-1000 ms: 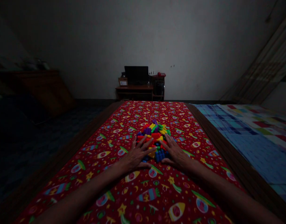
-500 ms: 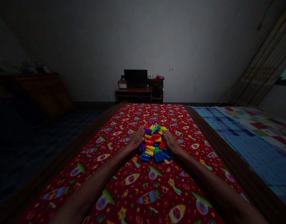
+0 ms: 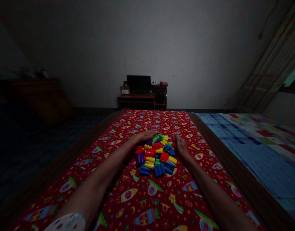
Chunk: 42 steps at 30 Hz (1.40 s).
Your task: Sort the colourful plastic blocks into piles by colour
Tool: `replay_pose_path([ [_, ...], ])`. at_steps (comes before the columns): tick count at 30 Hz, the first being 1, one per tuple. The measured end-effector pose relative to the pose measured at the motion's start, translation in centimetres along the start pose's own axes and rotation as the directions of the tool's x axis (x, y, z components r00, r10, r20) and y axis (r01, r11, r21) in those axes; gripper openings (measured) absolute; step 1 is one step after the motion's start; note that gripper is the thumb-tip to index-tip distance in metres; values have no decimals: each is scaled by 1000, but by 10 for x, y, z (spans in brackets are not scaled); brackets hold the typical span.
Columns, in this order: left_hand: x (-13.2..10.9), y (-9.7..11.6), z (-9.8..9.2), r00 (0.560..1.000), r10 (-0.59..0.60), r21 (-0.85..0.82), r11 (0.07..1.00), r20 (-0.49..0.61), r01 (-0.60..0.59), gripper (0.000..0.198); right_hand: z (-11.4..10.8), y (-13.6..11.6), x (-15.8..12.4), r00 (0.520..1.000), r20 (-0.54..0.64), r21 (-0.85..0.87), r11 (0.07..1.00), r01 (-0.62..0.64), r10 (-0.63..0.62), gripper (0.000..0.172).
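A heap of colourful plastic toy pieces [image 3: 150, 153] in red, yellow, blue, green and purple lies on a red patterned cloth [image 3: 128, 194]. My left hand [image 3: 147, 135] curves around the far left of the heap, fingers stretched towards the right along its back edge. At the right side, my right hand [image 3: 181, 146] rests edge-down on the cloth, a small gap from the pieces, its fingers pointing forward. Neither hand grips a piece. Blue pieces [image 3: 159, 170] lie at the near edge of the heap, and purple ones [image 3: 139, 159] at its left.
A desk with a dark monitor [image 3: 138, 84] stands against the far wall. To the right lies a blue checked sheet [image 3: 253, 154] beside a patchwork cover [image 3: 270, 125]. A wooden cabinet [image 3: 41, 99] is at the left, in dim light.
My left hand has shifted from the heap's left side to its far edge. My right hand has moved off the heap to the right. The pieces lie more spread and nearer me.
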<state>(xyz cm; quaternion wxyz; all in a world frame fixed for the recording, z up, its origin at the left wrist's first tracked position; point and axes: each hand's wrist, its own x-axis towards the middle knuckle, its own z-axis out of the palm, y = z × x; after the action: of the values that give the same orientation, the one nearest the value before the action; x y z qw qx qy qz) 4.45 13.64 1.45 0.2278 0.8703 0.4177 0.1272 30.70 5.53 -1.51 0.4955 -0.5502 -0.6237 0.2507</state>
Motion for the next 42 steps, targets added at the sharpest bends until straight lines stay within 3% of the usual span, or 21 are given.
replay_pose_path([
  [6,-29,20,-4,1000,0,-13,1000,-15,-1,64,-3,1,-1,997,-70,18,1000,-22,23,59],
  [9,-56,20,-8,976,-53,-14,999,-212,52,67,-3,2,1,998,-65,-21,1000,1,-3,55],
  [11,-79,10,-5,894,-140,-16,989,-426,147,64,-3,3,2,998,-50,-28,999,29,-30,49],
  [13,-103,-5,0,773,-235,-28,962,-588,271,59,-3,4,2,998,-39,-28,999,41,-43,41],
  [15,-121,-20,4,661,-341,-40,904,-668,426,53,-2,3,1,998,-39,-33,999,41,-42,38],
  [17,-131,-31,7,619,-381,-49,874,-686,484,50,-2,3,-2,998,-32,-50,997,51,-53,37],
  [25,-126,-40,3,631,-360,-45,888,-687,458,43,-2,4,15,999,32,-42,999,34,-33,39],
  [28,-127,-43,3,634,-353,-43,892,-688,450,43,3,1,30,985,154,-78,993,88,-75,40],
  [31,-128,-43,3,642,-345,-34,895,-685,444,41,5,-4,37,928,354,-122,979,166,-113,31],
  [33,-129,-42,3,643,-342,-29,895,-686,444,40,2,-5,38,907,404,-153,969,193,-116,25],
  [35,-129,-41,3,642,-341,-26,894,-687,447,41,-7,-3,38,933,340,-185,965,188,-117,25],
  [38,-129,-39,1,654,-342,-16,893,-675,450,42,-28,7,42,989,111,-243,962,123,-99,29],
  [42,-129,-41,0,669,-338,0,893,-662,451,42,-54,27,50,985,-172,-348,936,-54,-7,37],
])
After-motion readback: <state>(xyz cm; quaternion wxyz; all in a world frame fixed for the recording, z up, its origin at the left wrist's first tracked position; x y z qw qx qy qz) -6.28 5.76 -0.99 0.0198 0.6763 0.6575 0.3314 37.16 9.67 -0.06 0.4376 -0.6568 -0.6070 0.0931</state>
